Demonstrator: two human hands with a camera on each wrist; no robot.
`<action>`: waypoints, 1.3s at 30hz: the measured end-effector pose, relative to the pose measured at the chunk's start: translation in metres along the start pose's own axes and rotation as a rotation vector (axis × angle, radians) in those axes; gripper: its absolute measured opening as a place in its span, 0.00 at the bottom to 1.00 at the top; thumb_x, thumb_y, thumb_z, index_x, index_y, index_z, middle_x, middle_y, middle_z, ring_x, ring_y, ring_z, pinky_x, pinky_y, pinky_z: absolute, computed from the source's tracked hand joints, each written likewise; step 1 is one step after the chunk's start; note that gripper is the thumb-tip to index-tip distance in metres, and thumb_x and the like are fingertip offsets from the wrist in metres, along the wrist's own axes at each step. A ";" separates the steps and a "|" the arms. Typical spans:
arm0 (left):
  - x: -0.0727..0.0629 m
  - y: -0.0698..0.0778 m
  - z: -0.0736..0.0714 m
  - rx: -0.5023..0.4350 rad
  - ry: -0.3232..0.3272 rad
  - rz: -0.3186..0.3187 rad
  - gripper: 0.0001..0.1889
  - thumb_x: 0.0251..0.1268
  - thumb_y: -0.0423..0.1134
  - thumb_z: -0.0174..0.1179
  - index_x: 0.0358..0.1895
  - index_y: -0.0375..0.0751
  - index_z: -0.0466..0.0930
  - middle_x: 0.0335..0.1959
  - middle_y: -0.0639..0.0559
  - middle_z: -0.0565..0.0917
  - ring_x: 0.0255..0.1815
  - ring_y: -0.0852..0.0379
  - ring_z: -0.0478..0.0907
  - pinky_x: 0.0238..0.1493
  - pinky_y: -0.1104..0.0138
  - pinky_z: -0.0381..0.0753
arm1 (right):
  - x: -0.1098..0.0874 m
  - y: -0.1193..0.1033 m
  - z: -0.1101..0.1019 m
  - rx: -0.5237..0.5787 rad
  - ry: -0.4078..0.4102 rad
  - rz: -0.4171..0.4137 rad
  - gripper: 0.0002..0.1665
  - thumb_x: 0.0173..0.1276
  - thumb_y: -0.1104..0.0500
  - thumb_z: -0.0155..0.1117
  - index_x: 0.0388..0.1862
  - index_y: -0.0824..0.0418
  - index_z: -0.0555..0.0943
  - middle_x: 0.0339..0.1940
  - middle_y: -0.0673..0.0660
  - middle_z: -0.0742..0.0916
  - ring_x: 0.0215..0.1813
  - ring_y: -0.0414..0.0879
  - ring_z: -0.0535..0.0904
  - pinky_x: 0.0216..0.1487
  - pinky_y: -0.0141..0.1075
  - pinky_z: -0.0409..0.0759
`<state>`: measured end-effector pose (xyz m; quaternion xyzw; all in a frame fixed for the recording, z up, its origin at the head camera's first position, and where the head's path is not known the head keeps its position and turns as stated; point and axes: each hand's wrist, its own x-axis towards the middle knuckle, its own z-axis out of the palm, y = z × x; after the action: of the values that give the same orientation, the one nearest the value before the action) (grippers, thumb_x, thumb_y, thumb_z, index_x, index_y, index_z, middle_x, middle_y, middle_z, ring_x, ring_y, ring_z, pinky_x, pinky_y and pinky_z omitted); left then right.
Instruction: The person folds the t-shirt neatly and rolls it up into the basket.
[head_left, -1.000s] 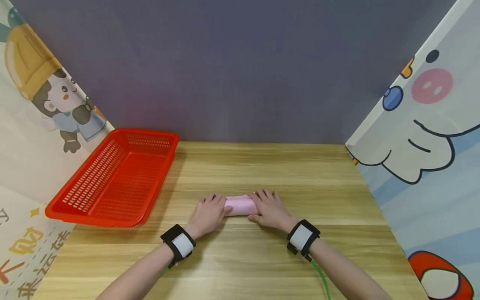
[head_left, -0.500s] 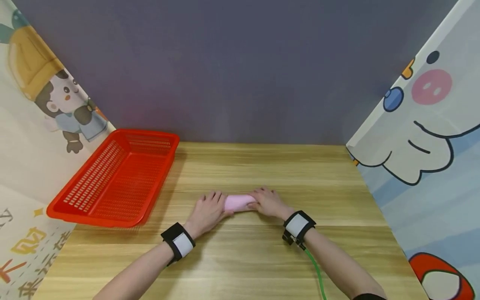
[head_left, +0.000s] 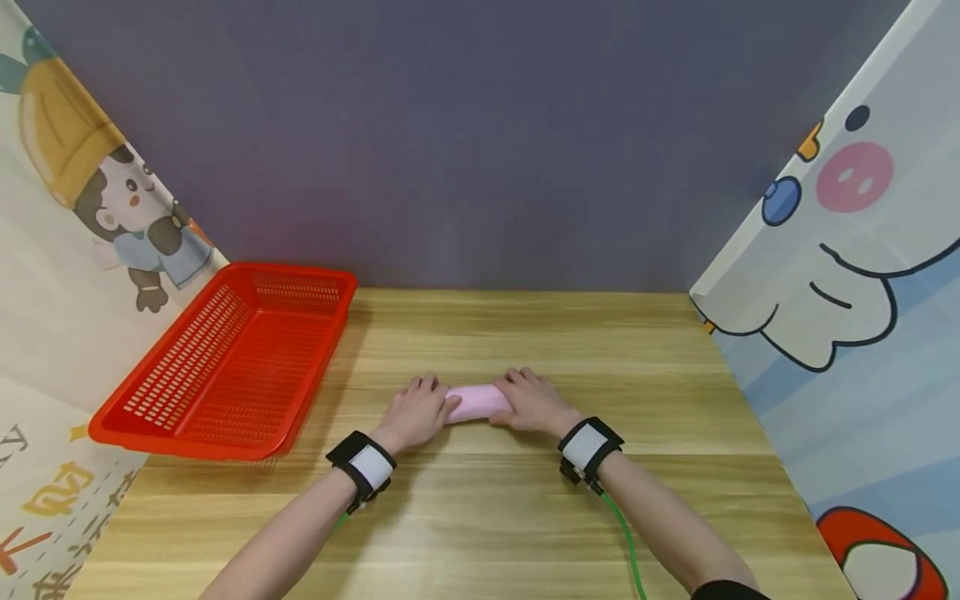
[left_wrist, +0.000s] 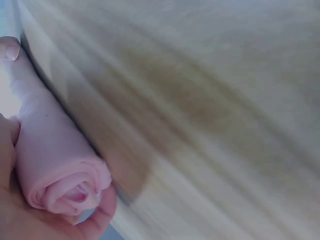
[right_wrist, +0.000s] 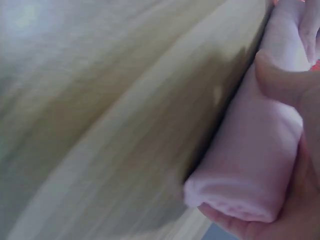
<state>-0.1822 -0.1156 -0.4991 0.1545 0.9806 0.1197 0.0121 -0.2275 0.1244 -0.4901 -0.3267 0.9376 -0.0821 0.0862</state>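
A pink cloth rolled into a tight cylinder [head_left: 477,402] lies crosswise at the middle of the wooden table. My left hand [head_left: 417,412] grips its left end, and my right hand [head_left: 531,403] holds the right end with the thumb on the near side. In the left wrist view, the spiral layers show at the end of the rolled cloth [left_wrist: 55,145], with fingers curled under it. The right wrist view shows the other end of the rolled cloth [right_wrist: 247,155], the thumb lying across its top. Parts of both ends are hidden by the hands in the head view.
A red perforated plastic basket [head_left: 258,367] stands at the left of the table [head_left: 480,517]. A dark grey panel [head_left: 450,142] rises behind, and printed cloth walls flank both sides. A green cable [head_left: 626,533] trails from the right wrist strap.
Both hands have shifted slightly away from the body with the rolled cloth. The right hand has moved a little left, and its thumb has changed place on the roll.
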 end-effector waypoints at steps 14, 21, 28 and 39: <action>0.011 0.000 -0.011 -0.099 -0.094 0.017 0.23 0.79 0.53 0.48 0.50 0.34 0.81 0.48 0.35 0.84 0.51 0.38 0.82 0.53 0.46 0.81 | 0.018 0.010 -0.012 0.164 -0.225 -0.006 0.37 0.70 0.40 0.64 0.71 0.57 0.71 0.67 0.64 0.78 0.72 0.63 0.69 0.72 0.67 0.62; 0.019 -0.007 -0.023 -0.281 -0.161 0.050 0.18 0.72 0.50 0.59 0.43 0.37 0.85 0.31 0.48 0.83 0.31 0.57 0.76 0.36 0.61 0.76 | 0.010 0.006 -0.009 0.008 -0.097 -0.050 0.40 0.69 0.36 0.63 0.70 0.59 0.70 0.64 0.63 0.75 0.70 0.61 0.65 0.74 0.65 0.57; 0.017 -0.006 -0.029 -0.525 -0.286 -0.041 0.20 0.67 0.50 0.63 0.48 0.35 0.84 0.28 0.51 0.82 0.17 0.62 0.71 0.19 0.71 0.71 | -0.020 -0.001 0.003 0.068 0.323 0.108 0.26 0.65 0.39 0.69 0.42 0.60 0.79 0.37 0.58 0.81 0.43 0.54 0.76 0.50 0.47 0.74; 0.001 0.004 -0.017 -0.930 -0.491 -0.123 0.14 0.68 0.47 0.61 0.38 0.37 0.81 0.21 0.57 0.77 0.23 0.64 0.73 0.25 0.73 0.71 | -0.030 -0.006 0.018 1.453 -0.025 0.479 0.30 0.77 0.43 0.55 0.42 0.73 0.79 0.22 0.54 0.87 0.23 0.42 0.86 0.28 0.33 0.85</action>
<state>-0.1835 -0.1159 -0.4813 0.0983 0.7996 0.5013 0.3157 -0.1973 0.1370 -0.5036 0.0233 0.6921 -0.6535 0.3057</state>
